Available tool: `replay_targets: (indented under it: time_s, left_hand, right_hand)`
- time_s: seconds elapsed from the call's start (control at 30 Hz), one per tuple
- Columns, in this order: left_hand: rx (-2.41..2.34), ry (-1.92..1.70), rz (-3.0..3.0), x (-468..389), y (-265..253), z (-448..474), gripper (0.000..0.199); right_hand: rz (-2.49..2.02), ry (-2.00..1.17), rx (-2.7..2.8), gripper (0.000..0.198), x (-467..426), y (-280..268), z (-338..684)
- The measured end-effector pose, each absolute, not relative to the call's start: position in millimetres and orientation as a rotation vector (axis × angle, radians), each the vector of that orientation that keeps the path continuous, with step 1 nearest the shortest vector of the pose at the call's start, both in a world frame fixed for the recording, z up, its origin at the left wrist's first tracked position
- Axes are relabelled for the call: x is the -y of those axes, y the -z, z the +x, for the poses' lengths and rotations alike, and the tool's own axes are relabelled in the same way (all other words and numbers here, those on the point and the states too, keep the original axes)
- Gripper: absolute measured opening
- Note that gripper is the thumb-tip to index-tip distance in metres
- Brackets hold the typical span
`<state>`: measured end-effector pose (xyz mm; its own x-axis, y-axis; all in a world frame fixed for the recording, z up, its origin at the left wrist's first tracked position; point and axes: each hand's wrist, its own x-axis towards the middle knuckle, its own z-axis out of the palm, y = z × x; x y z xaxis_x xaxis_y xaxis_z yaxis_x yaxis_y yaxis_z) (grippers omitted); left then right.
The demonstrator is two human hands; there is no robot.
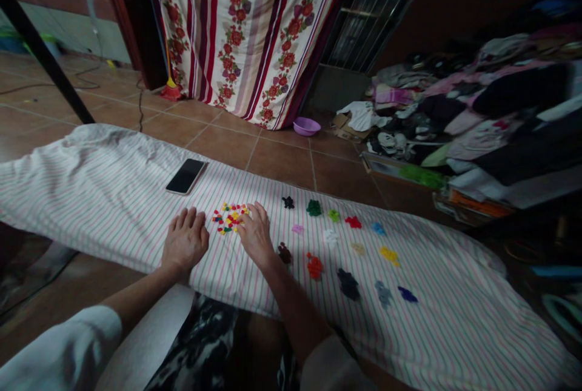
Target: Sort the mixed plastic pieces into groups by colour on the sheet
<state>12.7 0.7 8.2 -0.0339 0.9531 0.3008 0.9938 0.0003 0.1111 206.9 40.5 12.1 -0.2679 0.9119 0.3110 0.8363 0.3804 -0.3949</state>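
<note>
Mixed-colour, plastic-looking little blocks [230, 219] sit at the right hand [257, 237], fingers curled, grip unclear; left hand [185, 238] flat, fingers released. Picking seems underway, wanting a fine pinch.

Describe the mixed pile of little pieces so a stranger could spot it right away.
On the striped cloth, find the dark-screened phone. Below and right of it, between the left hand and the right hand, lies the mixed pile. It mingles red, yellow and green; each cluster to its right looks single-coloured.
</note>
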Motion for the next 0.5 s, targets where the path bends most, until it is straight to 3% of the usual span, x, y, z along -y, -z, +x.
replay_targets:
  time_s: [0.5]
  left_hand:
    - [2.085,0.383,-2.075,-0.7,-8.2,12.4,0.047]
  right_hand:
    - [-1.501,-0.259,2.172,0.017,-39.7,-18.2,205.0]
